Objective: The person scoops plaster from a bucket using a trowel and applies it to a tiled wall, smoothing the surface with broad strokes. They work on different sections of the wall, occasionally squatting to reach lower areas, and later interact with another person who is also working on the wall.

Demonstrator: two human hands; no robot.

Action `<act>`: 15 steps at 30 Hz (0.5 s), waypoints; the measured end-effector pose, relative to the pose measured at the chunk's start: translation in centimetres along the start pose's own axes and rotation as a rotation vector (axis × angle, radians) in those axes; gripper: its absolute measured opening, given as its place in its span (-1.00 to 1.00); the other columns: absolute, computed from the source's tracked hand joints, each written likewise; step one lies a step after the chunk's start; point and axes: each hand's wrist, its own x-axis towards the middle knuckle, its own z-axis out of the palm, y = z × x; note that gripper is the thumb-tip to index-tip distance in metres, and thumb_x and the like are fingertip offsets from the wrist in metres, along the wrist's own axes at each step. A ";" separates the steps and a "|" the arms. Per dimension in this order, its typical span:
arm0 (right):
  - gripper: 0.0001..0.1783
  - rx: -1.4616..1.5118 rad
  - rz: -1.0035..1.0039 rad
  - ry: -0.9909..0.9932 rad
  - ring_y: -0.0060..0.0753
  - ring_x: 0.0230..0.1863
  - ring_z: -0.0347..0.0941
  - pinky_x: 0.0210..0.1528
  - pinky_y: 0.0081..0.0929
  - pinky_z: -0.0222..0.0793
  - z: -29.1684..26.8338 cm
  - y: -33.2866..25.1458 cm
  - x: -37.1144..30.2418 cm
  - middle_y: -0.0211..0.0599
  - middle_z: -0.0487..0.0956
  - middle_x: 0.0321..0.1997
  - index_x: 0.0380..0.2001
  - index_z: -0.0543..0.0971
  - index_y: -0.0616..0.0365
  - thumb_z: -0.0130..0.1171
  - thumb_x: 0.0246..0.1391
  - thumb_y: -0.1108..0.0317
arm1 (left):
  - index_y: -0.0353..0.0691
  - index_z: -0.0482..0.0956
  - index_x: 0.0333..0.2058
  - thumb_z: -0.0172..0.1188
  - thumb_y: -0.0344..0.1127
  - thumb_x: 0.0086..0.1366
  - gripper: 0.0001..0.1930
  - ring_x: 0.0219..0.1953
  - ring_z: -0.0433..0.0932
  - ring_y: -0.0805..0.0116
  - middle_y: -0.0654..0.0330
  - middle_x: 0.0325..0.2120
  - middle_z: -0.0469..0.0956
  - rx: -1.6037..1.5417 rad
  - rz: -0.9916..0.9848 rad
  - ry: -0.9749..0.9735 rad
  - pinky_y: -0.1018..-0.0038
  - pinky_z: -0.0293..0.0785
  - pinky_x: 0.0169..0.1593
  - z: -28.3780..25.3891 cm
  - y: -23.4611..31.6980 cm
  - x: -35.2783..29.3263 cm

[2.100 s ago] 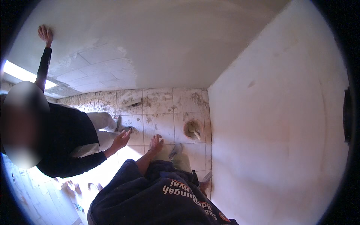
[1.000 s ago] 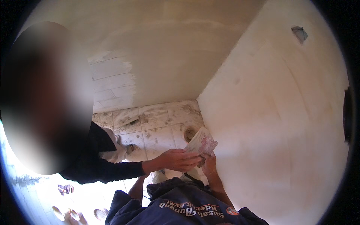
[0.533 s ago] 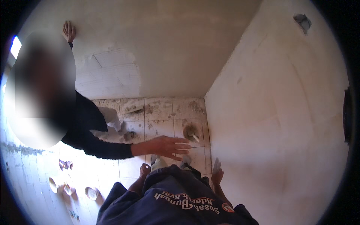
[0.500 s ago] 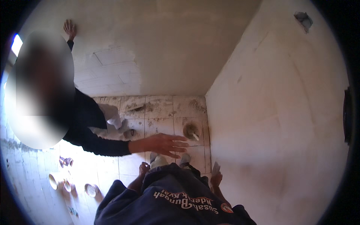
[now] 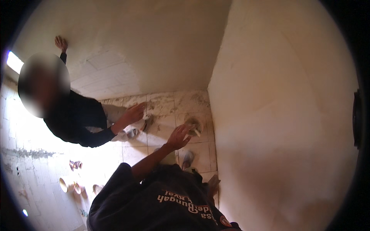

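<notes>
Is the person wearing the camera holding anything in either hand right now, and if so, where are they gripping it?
The left hand is raised with fingers spread and holds nothing. The right hand hangs low by the wall, too dark and blurred to tell.

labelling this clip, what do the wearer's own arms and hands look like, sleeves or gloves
Both hands are bare: no gloves, and no rings or watch that the picture lets me make out. The left hand is on a forearm bare up to a dark short sleeve. The shirt is dark navy with pale lettering across the chest. The right hand only peeks out beside the shirt; its arm is hidden.
</notes>
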 end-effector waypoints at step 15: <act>-0.49 -0.009 -0.060 0.026 0.00 -0.02 0.46 -0.01 -0.15 0.33 -3.9 2.4 0.5 -0.03 0.52 0.07 0.12 0.50 0.22 0.06 0.03 0.50 | -0.22 0.52 0.01 0.38 -0.09 0.18 -0.50 -0.19 0.66 -0.01 -0.12 -0.30 0.66 0.110 -1.029 0.100 0.16 0.58 -0.05 5.3 -18.6 -31.1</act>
